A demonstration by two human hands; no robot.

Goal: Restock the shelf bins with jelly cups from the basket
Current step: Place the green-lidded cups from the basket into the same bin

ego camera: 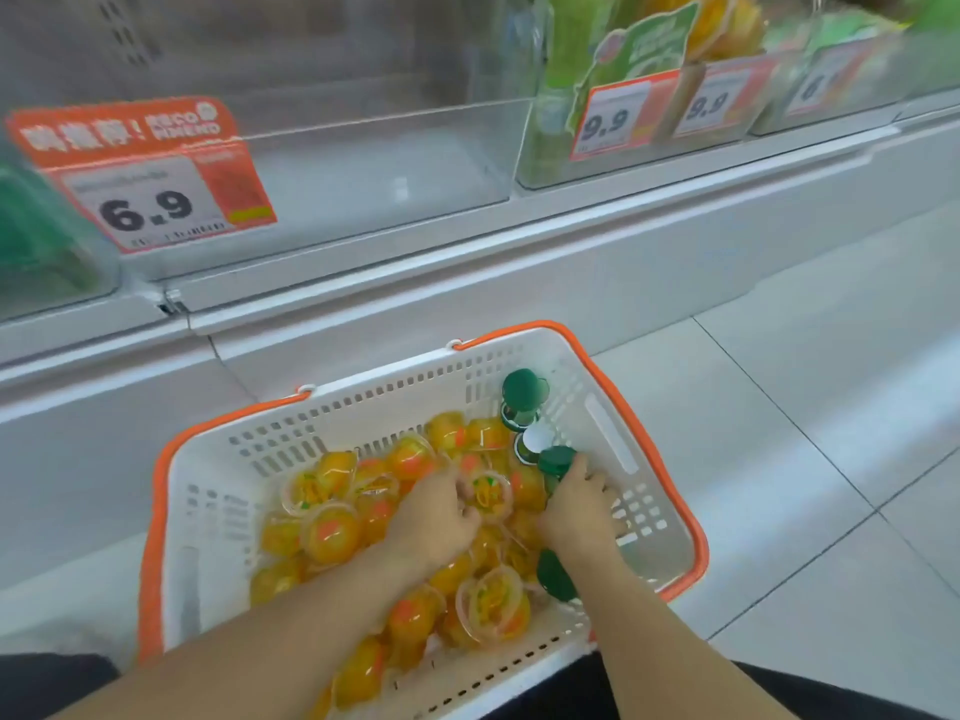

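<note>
Both our hands are down in the basket [670, 491].

Our left hand [441, 517] closes on one orange jelly cup [488, 493]; our right hand [579, 504] grips one green cup [556, 459]. About twenty orange cups [332, 532] and four green. One clear bin [374, 163] above stands bare, tagged 6.9 [150, 200].

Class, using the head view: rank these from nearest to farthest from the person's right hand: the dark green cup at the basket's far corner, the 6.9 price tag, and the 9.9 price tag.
From the right hand:
1. Dark green cup, just beyond the hand, inside the basket.
2. 9.9 price tag, up on the shelf, ahead.
3. 6.9 price tag, far left on the shelf.
</note>
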